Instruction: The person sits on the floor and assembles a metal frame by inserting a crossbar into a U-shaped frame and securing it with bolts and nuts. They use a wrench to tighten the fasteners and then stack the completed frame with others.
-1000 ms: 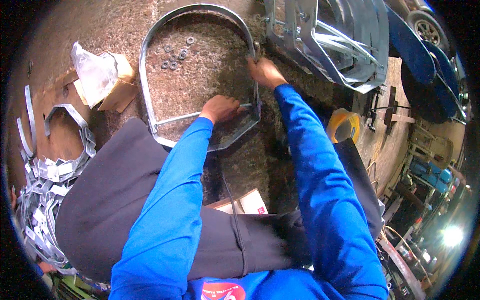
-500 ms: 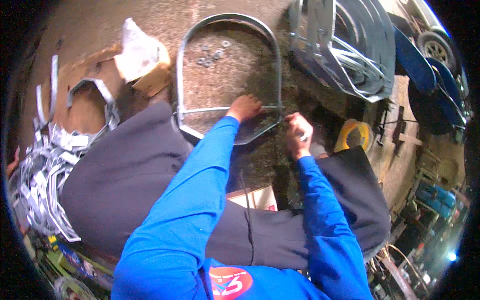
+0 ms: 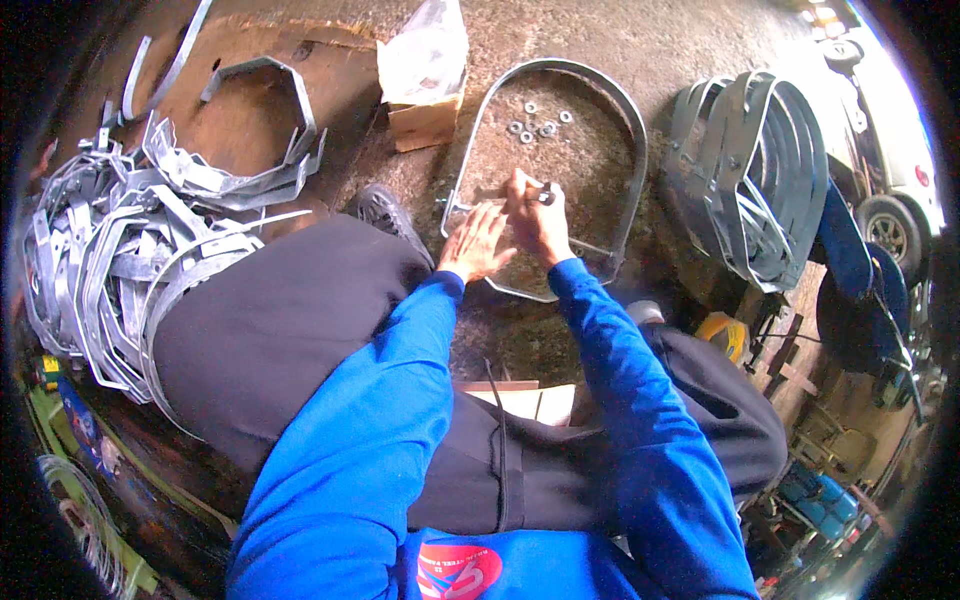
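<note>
Your right hand (image 3: 541,222) grips a tool (image 3: 489,193); your left hand (image 3: 478,243) has fingers extended, any grip hidden. A slip could knock them against the hoop's (image 3: 641,150) left side.

Left hand (image 3: 479,244) outstretched, right hand (image 3: 541,222) curled

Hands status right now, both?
Left hand: open, fingers extended; contact with metal frame unclear.
Right hand: closed, apparently on a dark tool, type unclear.
</note>
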Action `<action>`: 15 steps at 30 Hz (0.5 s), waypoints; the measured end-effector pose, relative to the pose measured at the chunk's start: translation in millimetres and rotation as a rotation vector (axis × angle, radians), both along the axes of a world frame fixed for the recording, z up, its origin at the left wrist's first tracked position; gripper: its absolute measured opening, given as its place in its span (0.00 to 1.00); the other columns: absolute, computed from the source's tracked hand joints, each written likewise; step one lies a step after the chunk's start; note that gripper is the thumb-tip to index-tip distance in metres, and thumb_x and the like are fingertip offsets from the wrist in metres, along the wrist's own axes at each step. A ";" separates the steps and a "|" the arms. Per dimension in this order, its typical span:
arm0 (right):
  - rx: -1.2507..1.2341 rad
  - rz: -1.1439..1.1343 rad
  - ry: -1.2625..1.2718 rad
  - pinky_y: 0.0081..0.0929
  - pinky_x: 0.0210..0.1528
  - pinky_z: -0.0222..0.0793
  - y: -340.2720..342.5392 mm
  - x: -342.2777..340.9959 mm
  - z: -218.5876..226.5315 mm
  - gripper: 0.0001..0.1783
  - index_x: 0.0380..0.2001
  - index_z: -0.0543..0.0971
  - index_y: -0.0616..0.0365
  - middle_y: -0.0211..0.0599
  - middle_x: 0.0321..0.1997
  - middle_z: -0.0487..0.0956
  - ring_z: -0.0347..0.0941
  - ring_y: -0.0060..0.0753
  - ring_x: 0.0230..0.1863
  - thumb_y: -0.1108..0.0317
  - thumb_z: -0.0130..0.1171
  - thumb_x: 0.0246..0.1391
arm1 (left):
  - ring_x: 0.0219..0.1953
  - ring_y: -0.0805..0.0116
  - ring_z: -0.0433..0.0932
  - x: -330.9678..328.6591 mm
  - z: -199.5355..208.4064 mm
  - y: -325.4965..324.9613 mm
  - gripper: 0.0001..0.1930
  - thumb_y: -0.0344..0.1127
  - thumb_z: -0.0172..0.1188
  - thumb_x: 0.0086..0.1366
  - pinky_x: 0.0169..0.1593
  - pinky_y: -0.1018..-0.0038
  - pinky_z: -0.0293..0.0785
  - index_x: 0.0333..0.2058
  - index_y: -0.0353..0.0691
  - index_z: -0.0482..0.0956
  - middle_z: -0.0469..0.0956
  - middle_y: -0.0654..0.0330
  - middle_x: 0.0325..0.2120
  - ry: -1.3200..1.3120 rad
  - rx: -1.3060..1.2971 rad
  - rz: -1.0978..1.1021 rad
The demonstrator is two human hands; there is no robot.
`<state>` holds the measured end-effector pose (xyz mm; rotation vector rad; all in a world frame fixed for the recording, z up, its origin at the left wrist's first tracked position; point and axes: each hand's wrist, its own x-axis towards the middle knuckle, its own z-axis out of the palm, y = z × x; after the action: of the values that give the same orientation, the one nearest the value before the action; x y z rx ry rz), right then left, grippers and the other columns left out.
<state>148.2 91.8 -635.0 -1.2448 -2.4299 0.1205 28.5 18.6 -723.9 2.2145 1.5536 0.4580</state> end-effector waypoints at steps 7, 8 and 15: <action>-0.558 -0.136 0.301 0.41 0.28 0.67 -7.4 -49.7 -8.7 0.17 0.23 0.72 0.61 0.50 0.21 0.73 0.70 0.55 0.25 0.62 0.40 0.57 | 0.54 0.52 0.64 -1.8 -30.3 0.1 0.29 0.52 0.48 0.54 0.63 0.64 0.47 0.48 0.34 0.70 0.74 0.46 0.42 0.011 -0.111 0.037; -0.560 -0.144 0.313 0.41 0.29 0.67 -10.7 -50.8 -9.7 0.17 0.22 0.72 0.61 0.50 0.21 0.73 0.71 0.54 0.25 0.62 0.40 0.57 | 0.53 0.53 0.66 -0.9 -29.6 -1.3 0.29 0.52 0.48 0.53 0.63 0.64 0.47 0.48 0.36 0.70 0.75 0.46 0.40 -0.021 -0.070 0.047; -0.679 -0.092 0.248 0.39 0.31 0.67 -9.4 -57.6 -31.7 0.18 0.21 0.74 0.60 0.48 0.21 0.74 0.72 0.50 0.26 0.62 0.40 0.57 | 0.56 0.49 0.60 -8.6 -37.2 -4.4 0.38 0.53 0.56 0.47 0.59 0.61 0.56 0.55 0.42 0.60 0.59 0.48 0.55 -0.070 -0.198 0.135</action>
<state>90.6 82.4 -666.7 -1.4899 -2.1688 1.0761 19.9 14.1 -761.1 1.9341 1.6426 0.3969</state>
